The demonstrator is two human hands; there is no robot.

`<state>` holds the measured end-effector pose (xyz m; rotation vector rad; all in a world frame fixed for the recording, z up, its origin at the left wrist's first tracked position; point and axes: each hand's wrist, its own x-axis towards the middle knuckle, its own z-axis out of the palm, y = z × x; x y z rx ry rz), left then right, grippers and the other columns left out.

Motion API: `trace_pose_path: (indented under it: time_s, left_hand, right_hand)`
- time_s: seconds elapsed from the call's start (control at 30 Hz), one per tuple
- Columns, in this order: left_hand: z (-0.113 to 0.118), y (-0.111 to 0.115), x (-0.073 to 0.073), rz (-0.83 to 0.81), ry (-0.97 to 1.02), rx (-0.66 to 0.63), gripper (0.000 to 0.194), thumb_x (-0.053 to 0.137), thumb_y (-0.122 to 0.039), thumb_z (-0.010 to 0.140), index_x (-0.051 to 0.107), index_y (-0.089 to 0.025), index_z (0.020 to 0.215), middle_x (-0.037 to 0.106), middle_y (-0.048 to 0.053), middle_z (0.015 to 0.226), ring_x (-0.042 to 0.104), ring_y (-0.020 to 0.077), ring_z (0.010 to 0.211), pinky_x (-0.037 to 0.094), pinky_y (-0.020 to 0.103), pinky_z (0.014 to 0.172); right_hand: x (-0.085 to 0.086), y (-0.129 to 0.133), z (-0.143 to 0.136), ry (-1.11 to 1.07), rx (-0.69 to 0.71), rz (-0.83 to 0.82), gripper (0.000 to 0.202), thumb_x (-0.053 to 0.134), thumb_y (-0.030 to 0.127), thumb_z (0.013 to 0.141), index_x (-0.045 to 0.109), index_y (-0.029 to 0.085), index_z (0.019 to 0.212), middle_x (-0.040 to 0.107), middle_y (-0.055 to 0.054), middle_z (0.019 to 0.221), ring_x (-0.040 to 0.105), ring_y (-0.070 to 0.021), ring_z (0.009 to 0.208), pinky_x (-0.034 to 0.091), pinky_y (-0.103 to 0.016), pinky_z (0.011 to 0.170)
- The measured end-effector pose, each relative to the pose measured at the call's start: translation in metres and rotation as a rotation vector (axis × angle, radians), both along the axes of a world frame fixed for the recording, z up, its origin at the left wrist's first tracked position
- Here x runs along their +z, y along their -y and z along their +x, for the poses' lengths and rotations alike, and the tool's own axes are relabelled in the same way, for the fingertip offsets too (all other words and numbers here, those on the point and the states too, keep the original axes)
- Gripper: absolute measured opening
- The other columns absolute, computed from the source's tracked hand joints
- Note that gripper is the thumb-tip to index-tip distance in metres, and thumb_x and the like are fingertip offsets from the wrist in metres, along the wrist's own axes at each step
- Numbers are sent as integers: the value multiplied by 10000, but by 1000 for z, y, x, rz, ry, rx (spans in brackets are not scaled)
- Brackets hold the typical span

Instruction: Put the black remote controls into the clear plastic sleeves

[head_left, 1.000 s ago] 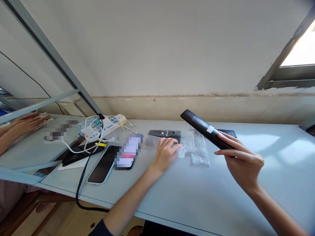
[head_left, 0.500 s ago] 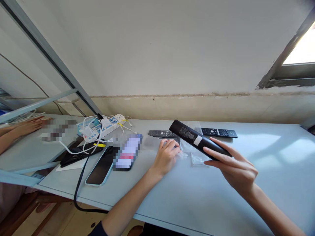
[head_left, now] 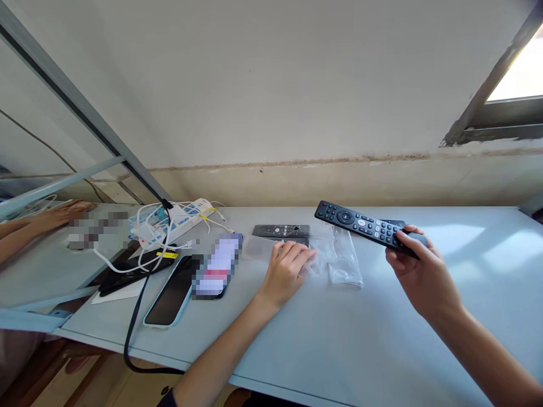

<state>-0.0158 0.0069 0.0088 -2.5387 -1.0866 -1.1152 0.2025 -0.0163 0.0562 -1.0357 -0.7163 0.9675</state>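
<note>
My right hand (head_left: 419, 265) is wrapped round the lower end of a black remote (head_left: 360, 224), raised above the table with its buttons facing up. Behind it, another dark remote (head_left: 394, 222) lies mostly hidden. My left hand (head_left: 288, 268) rests on the table with bent fingers on crumpled clear plastic (head_left: 316, 260); whether it pinches the plastic is hard to tell. Just beyond those fingers is a black remote (head_left: 278, 230), with a second dark one partly covered by my hand and a translucent sleeve (head_left: 257, 247). A flat clear bag (head_left: 345, 271) lies between my hands.
Left of my left arm lie a lit phone (head_left: 218, 265) and a dark phone (head_left: 169, 297). Beyond them are a power strip (head_left: 190, 220) with tangled white cables, a black pouch (head_left: 127, 274) and a bed-frame post (head_left: 85, 102). Another person's hands (head_left: 68, 213) rest far left.
The remote in my right hand has been turned from its back to its button side and moved slightly right. My left hand has stayed nearly in place, its fingers a little flatter.
</note>
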Motion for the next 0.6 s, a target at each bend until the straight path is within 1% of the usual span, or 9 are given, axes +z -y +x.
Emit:
trace_pose_path:
  time_s: [0.07, 0.1, 0.2, 0.27, 0.33, 0.43, 0.53, 0.6]
  left_hand:
    - [1, 0, -1, 22, 6, 20, 204, 434, -128, 907, 605, -210, 984, 650, -15, 808, 567, 135, 794, 339, 291, 809]
    - [1, 0, -1, 34, 6, 32, 195, 435, -147, 912, 602, -208, 992, 644, -15, 795, 564, 138, 791, 336, 291, 810]
    - [3, 0, -1, 72, 10, 79, 161, 457, -207, 909, 590, -205, 1001, 630, -9, 779, 556, 150, 787, 335, 296, 814]
    - [4, -1, 0, 88, 22, 114, 137, 481, -240, 895, 585, -204, 975, 623, -5, 775, 553, 158, 786, 336, 300, 814]
    - [4, -1, 1, 92, 31, 130, 128, 491, -245, 875, 579, -198, 956, 619, 3, 781, 551, 167, 791, 340, 302, 806]
    - [2, 0, 4, 58, 22, 124, 164, 496, -222, 842, 573, -193, 984, 617, 16, 814, 551, 175, 805, 344, 305, 799]
    - [2, 1, 6, 37, 27, 127, 205, 508, -228, 825, 571, -192, 1017, 610, 25, 835, 550, 179, 805, 349, 309, 796]
    - [2, 2, 6, 43, 47, 141, 204, 509, -239, 828, 574, -192, 1015, 605, 30, 839, 547, 181, 806, 352, 310, 795]
  right_hand:
    - [-1, -1, 5, -16, 37, 0, 320, 750, 345, 555, 493, 249, 720, 490, 79, 545, 444, -64, 379, 337, -201, 297]
    - [-2, -1, 7, -9, 60, 2, 294, 734, 338, 571, 484, 250, 697, 515, 68, 563, 417, -61, 368, 317, -212, 285]
    - [-7, 0, 10, 32, 115, 12, 255, 688, 323, 629, 446, 242, 641, 634, 19, 745, 344, -45, 345, 274, -247, 274]
    - [-9, 2, 10, 35, 124, -4, 239, 673, 310, 649, 446, 236, 635, 660, 0, 844, 333, -37, 345, 259, -248, 279]
    - [-9, 5, 8, 13, 118, -27, 236, 674, 303, 633, 450, 231, 620, 666, -10, 852, 340, -35, 348, 242, -239, 278]
    - [-7, 9, 5, -12, 120, -51, 234, 676, 297, 605, 454, 229, 582, 673, -26, 811, 340, -39, 338, 225, -238, 276]
    - [-7, 10, 3, -9, 121, -34, 166, 642, 303, 653, 495, 237, 612, 683, -32, 825, 317, -33, 314, 227, -244, 281]
    - [-8, 9, 4, -25, 124, -29, 158, 630, 301, 648, 489, 240, 610, 692, -33, 814, 307, -34, 295, 203, -248, 270]
